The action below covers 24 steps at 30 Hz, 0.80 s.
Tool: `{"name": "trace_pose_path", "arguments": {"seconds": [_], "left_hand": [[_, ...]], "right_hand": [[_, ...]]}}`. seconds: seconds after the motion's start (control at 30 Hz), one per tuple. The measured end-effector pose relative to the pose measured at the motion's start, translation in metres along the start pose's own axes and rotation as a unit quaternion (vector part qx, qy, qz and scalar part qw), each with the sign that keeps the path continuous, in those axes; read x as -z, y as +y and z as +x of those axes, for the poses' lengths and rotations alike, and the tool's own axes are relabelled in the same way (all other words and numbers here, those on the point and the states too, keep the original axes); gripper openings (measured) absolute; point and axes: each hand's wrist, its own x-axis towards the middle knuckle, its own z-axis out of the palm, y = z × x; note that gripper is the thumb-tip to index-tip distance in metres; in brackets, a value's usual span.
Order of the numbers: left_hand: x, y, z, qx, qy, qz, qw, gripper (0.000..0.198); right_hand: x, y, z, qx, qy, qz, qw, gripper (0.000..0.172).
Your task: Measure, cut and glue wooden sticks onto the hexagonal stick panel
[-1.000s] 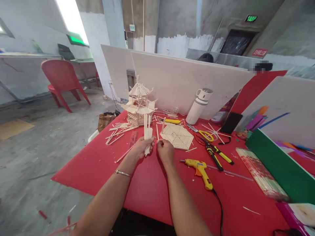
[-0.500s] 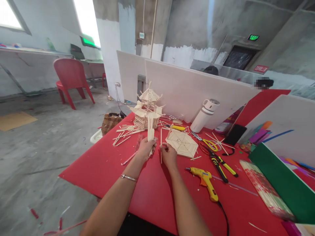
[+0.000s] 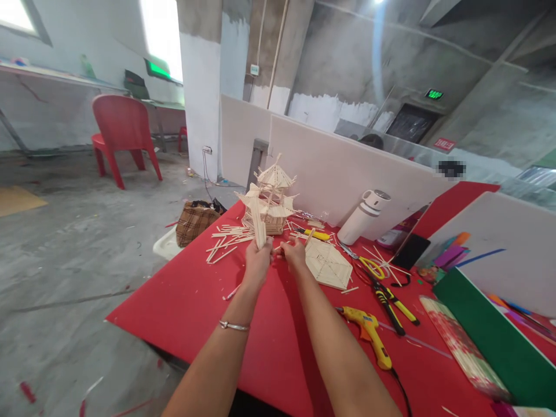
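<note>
A bundle of thin wooden sticks rises from my left hand, which is closed around its lower end. Close beside it, my right hand is pinched on a single wooden stick, mostly hidden by the fingers and lying roughly crosswise between the hands. Behind the bundle stands a pagoda model built of the same sticks, with two tiers of upturned roofs. A flat hexagonal stick panel lies just right of my right hand, with a short stick upright at its near-left corner.
Loose sticks lie left of the pagoda. Rightward on the red table are a yellow glue gun, pliers, scissors, a white thermos, a stick packet and a green box. White boards stand behind.
My right hand has moved up toward my left, and its stick has turned from upright to roughly crosswise. The bundle now leans left. The camera view has shifted slightly.
</note>
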Motion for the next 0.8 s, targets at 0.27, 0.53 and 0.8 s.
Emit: {"name": "trace_pose_path", "arguments": {"seconds": [0.27, 0.53, 0.8], "left_hand": [[0.002, -0.007, -0.004, 0.185, -0.151, -0.033, 0.971, 0.017], [0.004, -0.016, -0.015, 0.228, -0.290, 0.015, 0.929, 0.029], [0.015, -0.031, -0.008, 0.231, -0.306, 0.027, 0.923, 0.039]], "right_hand": [[0.023, -0.036, -0.024, -0.025, -0.085, 0.042, 0.995, 0.040], [0.057, -0.065, -0.030, -0.038, -0.127, 0.115, 0.984, 0.039], [0.068, -0.061, -0.006, -0.018, -0.112, 0.161, 0.980, 0.034]]}}
